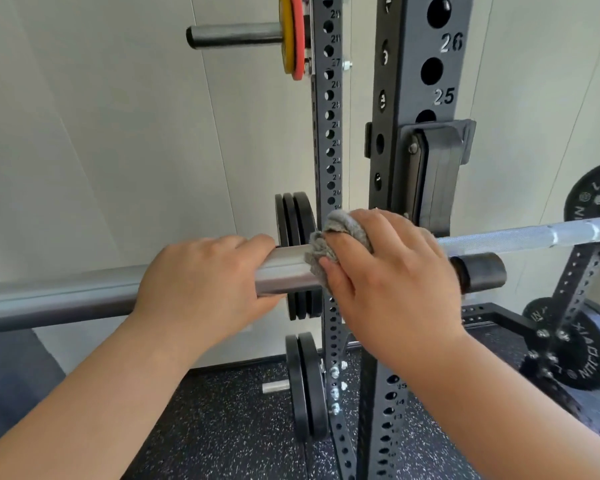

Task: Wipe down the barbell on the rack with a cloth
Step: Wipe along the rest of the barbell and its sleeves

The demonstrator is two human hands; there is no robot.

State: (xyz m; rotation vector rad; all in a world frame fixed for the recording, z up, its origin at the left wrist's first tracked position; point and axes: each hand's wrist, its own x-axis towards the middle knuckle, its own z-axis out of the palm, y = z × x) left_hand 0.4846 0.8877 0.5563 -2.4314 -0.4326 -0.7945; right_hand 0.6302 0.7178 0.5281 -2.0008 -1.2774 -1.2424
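Observation:
The steel barbell [288, 268] runs across the view at chest height, its thick sleeve on the left and its thinner knurled shaft reaching off to the right. My left hand [201, 285] is wrapped over the sleeve. Just to its right, my right hand [385, 271] presses a bunched grey cloth [340, 233] against the bar where sleeve meets shaft, by the rack upright. The cloth sticks out above and left of my fingers; the bar beneath it is hidden.
Dark perforated rack uprights [326, 133] stand behind the bar, one carrying a J-hook [437, 168]. Black plates [295, 220] hang on storage pegs behind my hands, and colored plates [293, 36] above. A black peg end [482, 271] juts out at right. Speckled rubber floor below.

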